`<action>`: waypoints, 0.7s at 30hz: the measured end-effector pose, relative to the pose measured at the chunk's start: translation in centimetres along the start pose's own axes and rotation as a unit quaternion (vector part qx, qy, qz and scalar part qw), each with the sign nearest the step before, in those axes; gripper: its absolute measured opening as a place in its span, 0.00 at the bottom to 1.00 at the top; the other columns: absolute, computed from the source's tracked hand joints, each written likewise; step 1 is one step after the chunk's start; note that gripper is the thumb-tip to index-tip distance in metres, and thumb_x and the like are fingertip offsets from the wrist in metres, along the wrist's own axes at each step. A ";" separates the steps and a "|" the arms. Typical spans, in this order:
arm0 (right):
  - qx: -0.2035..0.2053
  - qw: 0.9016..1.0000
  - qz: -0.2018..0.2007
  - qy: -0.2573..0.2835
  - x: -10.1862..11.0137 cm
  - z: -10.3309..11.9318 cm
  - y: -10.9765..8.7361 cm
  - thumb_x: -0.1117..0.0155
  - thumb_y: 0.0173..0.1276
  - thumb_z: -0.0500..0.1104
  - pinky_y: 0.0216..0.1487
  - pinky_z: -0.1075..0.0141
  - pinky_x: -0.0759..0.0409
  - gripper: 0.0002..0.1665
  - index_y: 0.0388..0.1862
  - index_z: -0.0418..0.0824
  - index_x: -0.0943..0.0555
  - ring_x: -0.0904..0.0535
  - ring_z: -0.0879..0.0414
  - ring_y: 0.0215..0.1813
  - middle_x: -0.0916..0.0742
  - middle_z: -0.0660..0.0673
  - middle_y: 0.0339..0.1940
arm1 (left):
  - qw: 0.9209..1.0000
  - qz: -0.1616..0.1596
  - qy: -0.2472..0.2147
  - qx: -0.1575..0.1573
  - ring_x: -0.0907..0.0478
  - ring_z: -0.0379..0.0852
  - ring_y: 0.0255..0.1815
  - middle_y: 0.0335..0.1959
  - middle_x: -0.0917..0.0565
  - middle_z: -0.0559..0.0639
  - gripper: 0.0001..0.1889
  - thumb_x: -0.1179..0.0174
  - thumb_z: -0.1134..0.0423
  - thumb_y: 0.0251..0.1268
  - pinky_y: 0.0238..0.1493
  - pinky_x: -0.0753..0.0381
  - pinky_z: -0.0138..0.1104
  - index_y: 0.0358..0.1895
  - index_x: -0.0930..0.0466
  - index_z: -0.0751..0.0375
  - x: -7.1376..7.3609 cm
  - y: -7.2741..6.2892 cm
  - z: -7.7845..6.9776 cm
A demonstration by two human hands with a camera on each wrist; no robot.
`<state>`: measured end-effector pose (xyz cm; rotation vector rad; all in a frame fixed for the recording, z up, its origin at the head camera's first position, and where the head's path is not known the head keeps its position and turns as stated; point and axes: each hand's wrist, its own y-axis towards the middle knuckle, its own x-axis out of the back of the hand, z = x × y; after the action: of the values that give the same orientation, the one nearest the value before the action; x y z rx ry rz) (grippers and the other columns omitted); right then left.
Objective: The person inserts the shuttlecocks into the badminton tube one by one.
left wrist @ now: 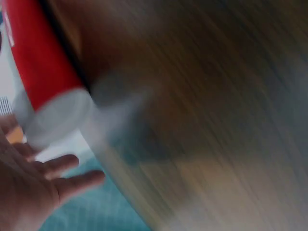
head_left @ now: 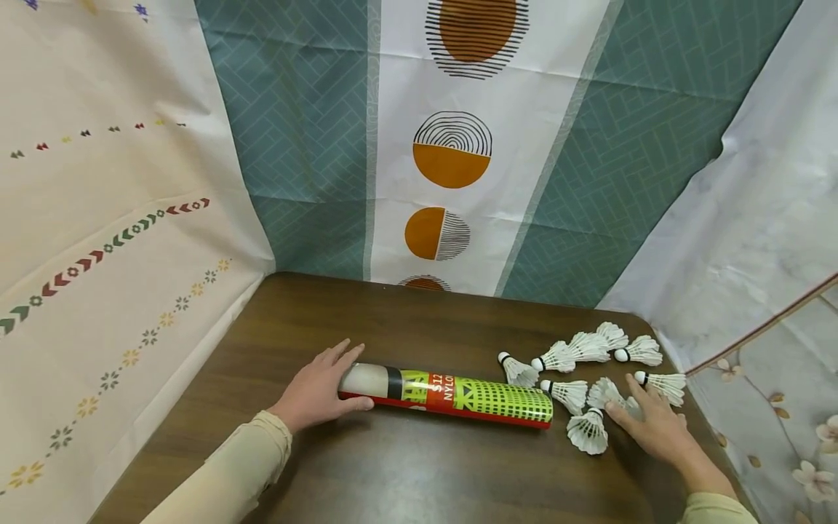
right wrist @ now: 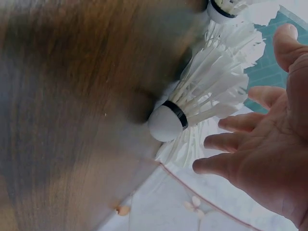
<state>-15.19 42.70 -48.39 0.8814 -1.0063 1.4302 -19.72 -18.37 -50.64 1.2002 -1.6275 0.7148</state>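
Note:
A shuttlecock tube [head_left: 474, 400], green-yellow with a red side and a whitish left end, lies on its side on the table. My left hand [head_left: 317, 389] is at that left end, fingers extended and thumb along the near side. In the left wrist view, the pale round tube end [left wrist: 60, 118] shows beside the spread fingers. My right hand [head_left: 655, 429] hovers over the nearer shuttlecocks, fingers outstretched. The right wrist view has a white shuttlecock [right wrist: 166, 122] with a black band just off the fingertips; whether they touch it I cannot tell.
Several more shuttlecocks lie in a loose group right of the tube, including one near the front [head_left: 588, 433] and one at the back [head_left: 640, 351]. Patterned cloths hang behind the brown table [head_left: 393, 320] and along both sides.

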 end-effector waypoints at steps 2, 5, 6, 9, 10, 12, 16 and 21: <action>0.002 1.000 0.000 0.013 -0.1 0.2 -0.4 0.46 0.83 0.65 0.60 0.09 0.52 0.55 0.86 0.27 0.51 0.54 0.02 0.74 0.46 0.08 0.78 | 1.000 0.003 0.023 0.006 0.34 0.73 0.80 0.86 0.38 0.62 0.59 0.30 0.22 0.53 0.67 0.26 0.71 0.85 0.39 0.47 -0.8 0.6 -0.9; 0.007 1.000 -0.005 0.027 -0.4 0.9 -0.8 0.43 0.82 0.63 0.64 0.12 0.49 0.54 0.86 0.28 0.49 0.51 0.06 0.76 0.44 0.11 0.80 | 0.999 0.001 0.045 0.023 0.34 0.72 0.79 0.85 0.38 0.62 0.59 0.29 0.20 0.50 0.65 0.24 0.71 0.83 0.35 0.46 -1.8 1.2 -1.7; 0.010 0.999 -0.008 0.029 -0.5 1.1 -0.9 0.42 0.82 0.63 0.65 0.13 0.47 0.54 0.86 0.28 0.48 0.49 0.08 0.77 0.43 0.12 0.80 | 0.998 -0.004 0.047 0.029 0.33 0.71 0.78 0.84 0.36 0.62 0.58 0.29 0.20 0.48 0.63 0.22 0.69 0.81 0.32 0.48 -2.1 1.4 -1.9; 0.017 0.999 -0.014 0.030 -1.0 1.8 -1.0 0.40 0.81 0.63 0.67 0.18 0.38 0.53 0.86 0.29 0.46 0.45 0.11 0.78 0.42 0.13 0.81 | 0.998 -0.019 0.041 0.038 0.30 0.67 0.73 0.79 0.30 0.64 0.54 0.25 0.23 0.46 0.57 0.16 0.62 0.73 0.23 0.55 -2.3 1.5 -2.1; 0.017 0.999 -0.016 0.029 -1.1 1.9 -1.0 0.40 0.81 0.63 0.66 0.19 0.36 0.53 0.86 0.30 0.45 0.44 0.11 0.77 0.42 0.13 0.81 | 0.998 -0.022 0.039 0.036 0.29 0.66 0.71 0.76 0.29 0.64 0.52 0.23 0.25 0.46 0.55 0.14 0.59 0.70 0.22 0.58 -2.2 1.6 -2.2; 0.018 0.999 -0.021 0.026 -1.2 2.0 -1.3 0.39 0.81 0.63 0.65 0.20 0.33 0.53 0.86 0.29 0.44 0.42 0.10 0.76 0.42 0.13 0.81 | 0.999 -0.022 0.038 0.024 0.29 0.64 0.68 0.73 0.27 0.64 0.50 0.22 0.27 0.47 0.52 0.12 0.54 0.65 0.20 0.61 -2.1 1.8 -2.3; 0.012 0.999 -0.027 0.022 -1.2 1.9 -1.8 0.39 0.81 0.62 0.63 0.20 0.32 0.52 0.85 0.29 0.44 0.40 0.09 0.74 0.42 0.12 0.80 | 0.999 -0.010 0.043 -0.004 0.30 0.61 0.67 0.71 0.27 0.62 0.47 0.23 0.28 0.50 0.49 0.11 0.49 0.63 0.19 0.64 -2.0 2.4 -2.3; 0.010 0.999 -0.042 0.018 -1.1 1.7 -2.3 0.37 0.79 0.63 0.64 0.17 0.36 0.52 0.84 0.29 0.41 0.42 0.09 0.75 0.42 0.12 0.80 | 0.999 0.005 0.040 -0.004 0.30 0.60 0.64 0.69 0.25 0.62 0.47 0.23 0.28 0.50 0.48 0.12 0.48 0.64 0.18 0.63 -1.9 2.8 -2.5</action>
<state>-12.82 40.77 -48.60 0.8996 -0.9178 1.3829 -21.38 -14.52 -51.23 1.1441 -1.5709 0.7518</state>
